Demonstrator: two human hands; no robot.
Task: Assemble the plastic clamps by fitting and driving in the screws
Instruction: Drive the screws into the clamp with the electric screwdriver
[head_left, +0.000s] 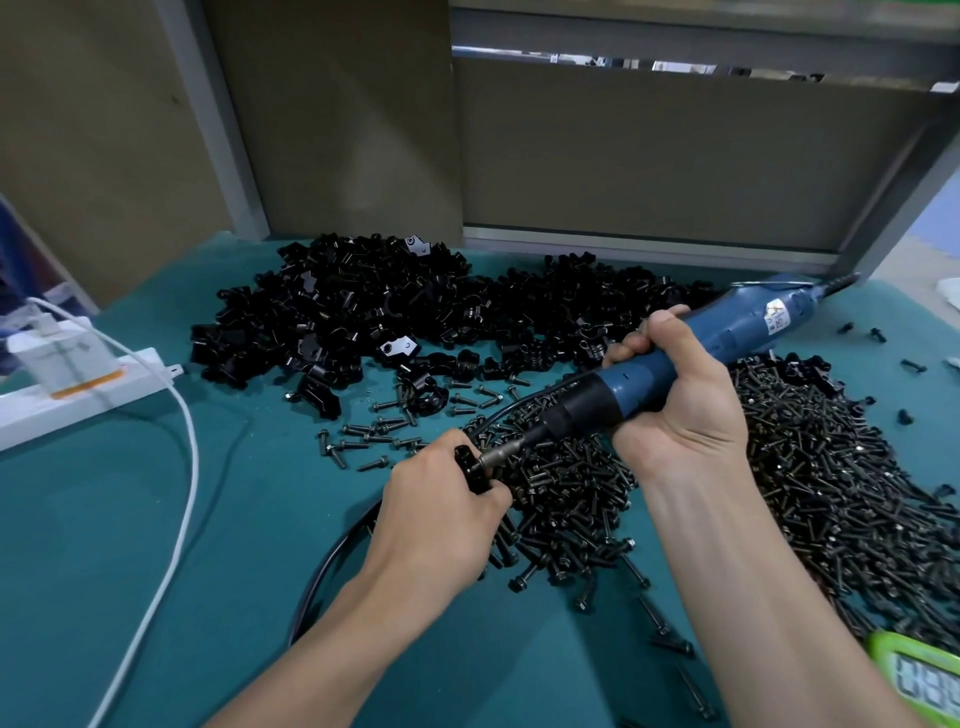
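My left hand (441, 509) grips a black plastic clamp (470, 467) just above the green table. My right hand (680, 400) holds a blue electric screwdriver (727, 338) slanted down to the left, and its metal bit (501, 452) meets the clamp. Black clamps lie in a big heap (374, 317) at the back of the table. A wide pile of dark screws (831, 483) spreads under and to the right of my hands, with several loose screws (374, 436) to the left of it.
A white power strip (78, 395) with a plugged-in charger and a white cable (176, 509) lies on the left. A black cord (322, 571) loops under my left forearm. A green timer (919, 675) sits at the bottom right. Brown panels stand behind the table.
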